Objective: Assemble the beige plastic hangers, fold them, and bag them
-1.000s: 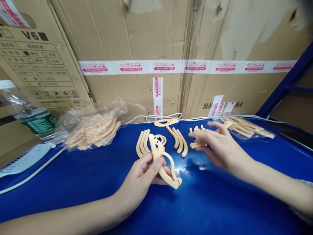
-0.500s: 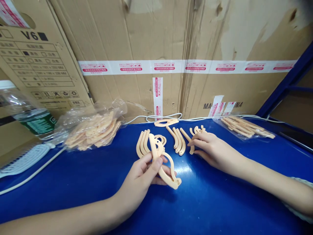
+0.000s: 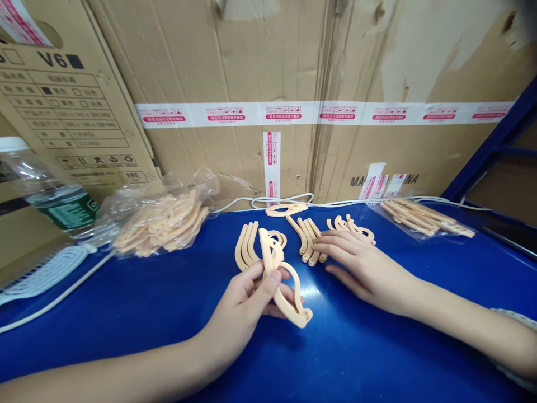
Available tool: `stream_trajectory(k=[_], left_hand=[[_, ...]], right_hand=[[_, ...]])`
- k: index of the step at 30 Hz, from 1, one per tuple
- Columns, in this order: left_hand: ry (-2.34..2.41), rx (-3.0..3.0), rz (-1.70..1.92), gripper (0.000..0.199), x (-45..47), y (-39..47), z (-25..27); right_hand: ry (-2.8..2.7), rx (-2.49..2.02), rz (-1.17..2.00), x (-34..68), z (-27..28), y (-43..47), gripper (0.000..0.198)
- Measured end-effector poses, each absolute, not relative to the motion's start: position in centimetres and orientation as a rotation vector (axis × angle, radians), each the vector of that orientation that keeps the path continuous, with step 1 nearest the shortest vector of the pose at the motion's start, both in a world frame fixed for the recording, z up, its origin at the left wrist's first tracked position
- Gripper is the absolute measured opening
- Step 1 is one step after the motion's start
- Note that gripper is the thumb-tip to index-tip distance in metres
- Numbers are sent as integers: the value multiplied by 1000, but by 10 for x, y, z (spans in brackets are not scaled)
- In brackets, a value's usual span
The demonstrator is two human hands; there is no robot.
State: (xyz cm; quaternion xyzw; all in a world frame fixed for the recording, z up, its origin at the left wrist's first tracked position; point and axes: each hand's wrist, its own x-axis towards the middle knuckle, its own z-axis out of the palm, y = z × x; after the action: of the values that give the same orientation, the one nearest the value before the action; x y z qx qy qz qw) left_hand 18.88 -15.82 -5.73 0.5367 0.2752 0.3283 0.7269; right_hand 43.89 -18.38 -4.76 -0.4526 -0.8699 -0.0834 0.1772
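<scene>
Between the thumb and fingers of my left hand (image 3: 262, 288) is a cream plastic piece (image 3: 285, 305) with curved arms, joined at its lower right end, and a round part near the top. My right hand (image 3: 363, 266) lies over the right end of a row of curved cream strips (image 3: 307, 249). Its fingers are stretched out and the thumb is apart, with the fingertips at the rightmost strip. Behind that hand are small cream hooks (image 3: 342, 223), partly hidden. Left of the held piece lie several more curved strips (image 3: 242, 246), with a ring-shaped part (image 3: 280, 238) beside them.
A flat cream loop (image 3: 286, 210) and a white cable (image 3: 235, 201) lie by the cardboard box (image 3: 235, 157). Plastic bags of cream parts sit left (image 3: 168, 224) and right (image 3: 423, 218). At far left are a water bottle (image 3: 62, 201) and a pale hairbrush (image 3: 50, 271).
My right hand has moved slightly left, and the rightmost strip now lies against the others in the row. More hooks show behind the hand. My left hand stays nearly still.
</scene>
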Motion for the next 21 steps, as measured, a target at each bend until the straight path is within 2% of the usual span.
stream_trajectory(k=[4,17,21], left_hand=[[595,1191,725,35,189,-157,-59],[605,1208,699,37,188,-158,-60],[598,1228,702,32,188,-157,-61]], right_hand=[[-2514,-1327,-279,431,-54,-183,51],[-2616,-1309,-250,429,-55,-184,41],[-2549,-1242,-261,426,-52,-188,40]])
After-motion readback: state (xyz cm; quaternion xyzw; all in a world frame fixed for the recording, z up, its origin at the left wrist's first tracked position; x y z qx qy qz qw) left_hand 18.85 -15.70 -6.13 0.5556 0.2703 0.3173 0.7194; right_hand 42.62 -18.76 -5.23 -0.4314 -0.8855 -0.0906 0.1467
